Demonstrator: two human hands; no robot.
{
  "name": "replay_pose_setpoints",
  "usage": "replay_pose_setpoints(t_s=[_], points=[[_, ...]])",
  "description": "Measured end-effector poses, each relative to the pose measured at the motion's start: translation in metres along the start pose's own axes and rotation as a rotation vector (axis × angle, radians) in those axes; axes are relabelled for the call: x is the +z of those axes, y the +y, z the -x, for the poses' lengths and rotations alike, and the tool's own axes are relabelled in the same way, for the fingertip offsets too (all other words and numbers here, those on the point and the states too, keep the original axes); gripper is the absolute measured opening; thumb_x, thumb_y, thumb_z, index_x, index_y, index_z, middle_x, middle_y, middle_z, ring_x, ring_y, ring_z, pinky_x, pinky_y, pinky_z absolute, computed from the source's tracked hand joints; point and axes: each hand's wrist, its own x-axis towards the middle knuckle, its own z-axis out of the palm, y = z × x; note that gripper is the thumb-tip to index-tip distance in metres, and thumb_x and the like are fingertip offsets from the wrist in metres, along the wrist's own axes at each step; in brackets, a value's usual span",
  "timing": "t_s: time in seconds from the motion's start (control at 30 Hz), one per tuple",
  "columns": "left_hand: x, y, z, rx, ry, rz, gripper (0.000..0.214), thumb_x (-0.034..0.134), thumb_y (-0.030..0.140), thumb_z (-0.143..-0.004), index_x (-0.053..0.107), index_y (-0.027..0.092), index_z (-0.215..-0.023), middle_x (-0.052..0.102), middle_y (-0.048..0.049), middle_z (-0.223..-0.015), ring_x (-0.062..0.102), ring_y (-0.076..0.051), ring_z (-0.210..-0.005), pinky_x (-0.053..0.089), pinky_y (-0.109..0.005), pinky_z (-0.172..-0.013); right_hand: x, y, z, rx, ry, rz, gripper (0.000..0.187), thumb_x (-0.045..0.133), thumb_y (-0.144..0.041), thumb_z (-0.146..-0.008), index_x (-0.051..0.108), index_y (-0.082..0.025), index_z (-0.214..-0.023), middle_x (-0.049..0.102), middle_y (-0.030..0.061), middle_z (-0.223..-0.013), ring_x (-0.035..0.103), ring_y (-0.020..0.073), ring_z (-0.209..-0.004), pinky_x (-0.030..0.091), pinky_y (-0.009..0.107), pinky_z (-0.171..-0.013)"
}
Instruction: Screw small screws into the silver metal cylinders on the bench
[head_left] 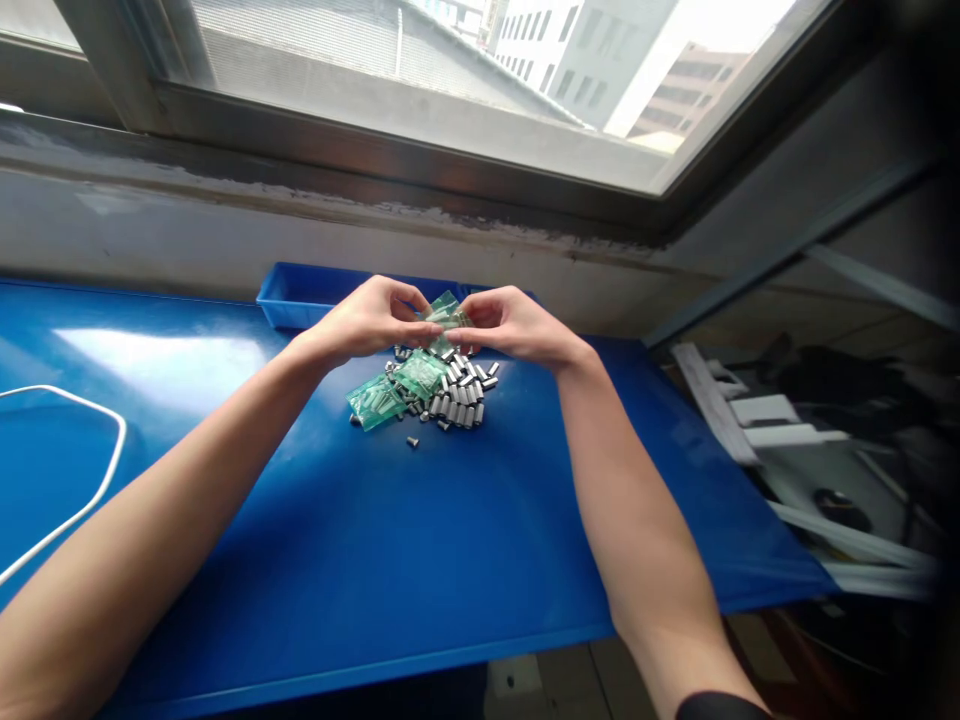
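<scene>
Both hands are raised over a heap of small metal cylinders (pixel 459 392) on the blue table (pixel 375 540). My left hand (pixel 371 318) and my right hand (pixel 510 322) are closed in a pinch on one small green plastic bag (pixel 445 312), held between them just above the heap. Two more green bags (pixel 397 388) filled with parts lie on the table at the heap's left. One loose cylinder (pixel 412 441) lies apart, nearer to me.
A blue tray (pixel 300 295) stands behind the hands against the wall under the window. A white cable (pixel 90 480) loops over the table's left part. To the right, past the table's edge, are white strips and dark clutter (pixel 795 440).
</scene>
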Motion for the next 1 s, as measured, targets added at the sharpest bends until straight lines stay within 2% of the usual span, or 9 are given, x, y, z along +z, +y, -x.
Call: replay_pose_setpoints(t_s=[0.13,0.23,0.37,0.5,0.57,0.63,0.77,0.93,1.0], points=[[0.013,0.002,-0.003,0.043,-0.061,-0.001,0.048,0.079,0.059,-0.073,0.075,0.013,-0.087,0.078,-0.0081,-0.085,0.073,-0.023,-0.084,0.057,-0.03,-0.073,-0.014,0.006,0.007,-0.003,0.034,-0.076,0.043,0.081,-0.059,-0.072,0.077,-0.019,-0.085,0.075,0.0045,-0.082,0.067,0.0195,-0.074,0.055,0.031,-0.067],[0.021,0.001,-0.009,0.068,-0.011,-0.06,0.051,0.072,0.062,-0.08,0.077,0.013,-0.094,0.078,-0.0085,-0.089,0.073,-0.023,-0.084,0.056,-0.029,-0.072,-0.023,0.014,0.009,-0.038,0.153,-0.083,0.045,0.082,-0.057,-0.072,0.078,-0.018,-0.092,0.078,0.0063,-0.088,0.069,0.0214,-0.079,0.057,0.032,-0.07],[0.034,-0.002,-0.019,0.075,0.115,-0.178,0.047,0.066,0.055,-0.087,0.078,0.016,-0.11,0.08,-0.009,-0.098,0.074,-0.025,-0.092,0.057,-0.031,-0.079,-0.037,0.034,0.009,-0.133,0.516,0.051,0.041,0.081,-0.044,-0.076,0.076,-0.018,-0.107,0.077,0.0045,-0.086,0.071,0.0216,-0.079,0.058,0.033,-0.073],[0.046,-0.006,-0.027,0.15,0.083,-0.281,0.036,0.066,0.043,-0.088,0.078,0.016,-0.108,0.08,-0.0083,-0.102,0.075,-0.023,-0.095,0.057,-0.03,-0.086,-0.046,0.058,0.01,-0.108,0.836,0.458,0.021,0.07,-0.029,-0.085,0.077,-0.02,-0.102,0.078,0.006,-0.094,0.071,0.0222,-0.083,0.057,0.035,-0.082],[0.05,-0.008,-0.028,0.176,0.058,-0.323,0.033,0.065,0.04,-0.088,0.079,0.016,-0.106,0.08,-0.0076,-0.102,0.075,-0.022,-0.095,0.057,-0.028,-0.085,-0.046,0.067,0.01,-0.068,0.827,0.644,0.021,0.064,-0.026,-0.089,0.078,-0.02,-0.102,0.078,0.0078,-0.102,0.071,0.0244,-0.094,0.056,0.037,-0.09],[0.052,-0.01,-0.028,0.198,0.03,-0.372,0.031,0.064,0.039,-0.089,0.079,0.016,-0.105,0.08,-0.0069,-0.102,0.074,-0.022,-0.095,0.056,-0.028,-0.084,-0.043,0.071,0.011,0.021,0.714,0.774,0.021,0.063,-0.029,-0.089,0.08,-0.021,-0.099,0.078,0.0094,-0.102,0.07,0.0276,-0.103,0.054,0.038,-0.093],[0.053,-0.01,-0.026,0.252,-0.007,-0.443,0.03,0.062,0.037,-0.091,0.079,0.017,-0.106,0.08,-0.006,-0.105,0.074,-0.022,-0.098,0.054,-0.028,-0.085,-0.037,0.071,0.009,0.223,0.512,0.842,0.029,0.066,-0.045,-0.088,0.082,-0.021,-0.09,0.079,0.0115,-0.093,0.072,0.0296,-0.095,0.054,0.037,-0.085],[0.046,-0.003,-0.023,0.301,-0.079,-0.506,0.027,0.061,0.035,-0.091,0.078,0.017,-0.101,0.079,-0.0062,-0.102,0.073,-0.02,-0.093,0.051,-0.026,-0.081,-0.032,0.061,0.005,0.128,0.579,0.848,0.027,0.062,-0.039,-0.091,0.08,-0.02,-0.087,0.079,0.0107,-0.096,0.071,0.029,-0.095,0.053,0.037,-0.084],[0.036,0.002,-0.02,0.269,-0.147,-0.558,0.025,0.063,0.037,-0.089,0.077,0.017,-0.093,0.079,-0.0055,-0.093,0.072,-0.018,-0.084,0.049,-0.025,-0.072,-0.028,0.052,0.002,0.052,0.538,0.784,0.025,0.063,-0.038,-0.092,0.08,-0.02,-0.087,0.079,0.0088,-0.094,0.071,0.0264,-0.091,0.052,0.036,-0.083]])
